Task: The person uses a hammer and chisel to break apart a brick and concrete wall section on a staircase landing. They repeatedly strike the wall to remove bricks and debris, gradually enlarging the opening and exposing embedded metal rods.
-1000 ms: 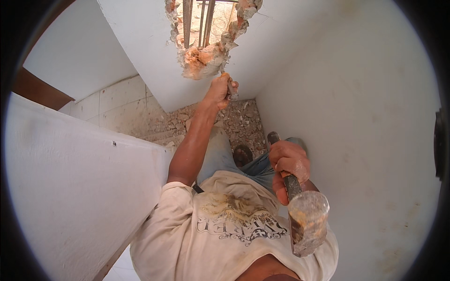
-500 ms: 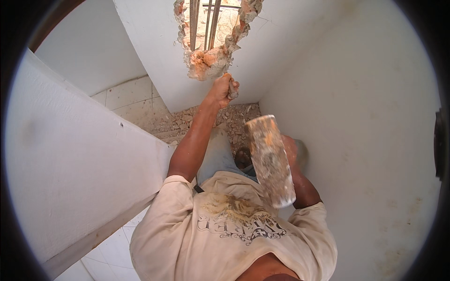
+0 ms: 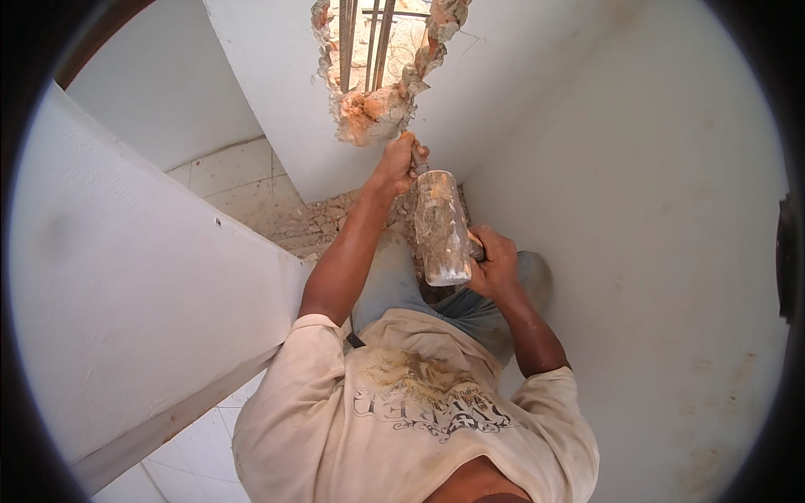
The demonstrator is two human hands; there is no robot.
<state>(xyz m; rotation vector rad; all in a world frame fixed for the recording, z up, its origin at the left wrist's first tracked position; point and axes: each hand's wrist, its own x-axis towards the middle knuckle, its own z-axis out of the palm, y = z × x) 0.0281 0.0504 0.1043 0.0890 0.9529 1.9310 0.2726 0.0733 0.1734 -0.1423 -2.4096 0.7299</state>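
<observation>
My left hand (image 3: 400,163) is wrapped round a chisel (image 3: 419,161), just below the broken lower edge of a hole (image 3: 369,113) in the white wall. The chisel's tip is hidden from view. Closed on a short handle, my right hand (image 3: 495,261) holds a sledgehammer (image 3: 442,230) with a heavy, worn, dust-covered cylindrical head. The far end of the hammer head is at the rear end of the chisel; whether they touch I cannot tell. Jagged plaster and orange brick line the hole, and upright steel bars (image 3: 371,50) stand inside it.
Rubble (image 3: 323,220) lies on the floor at the wall's foot, around my legs. A white wall (image 3: 662,235) rises close on my right. The edge of a white partition (image 3: 168,268) runs along my left side, with floor tiles (image 3: 231,172) beyond it.
The sledgehammer has swung down, forward and slightly left, away from my chest to the chisel's end. My left hand and the chisel have stayed in place.
</observation>
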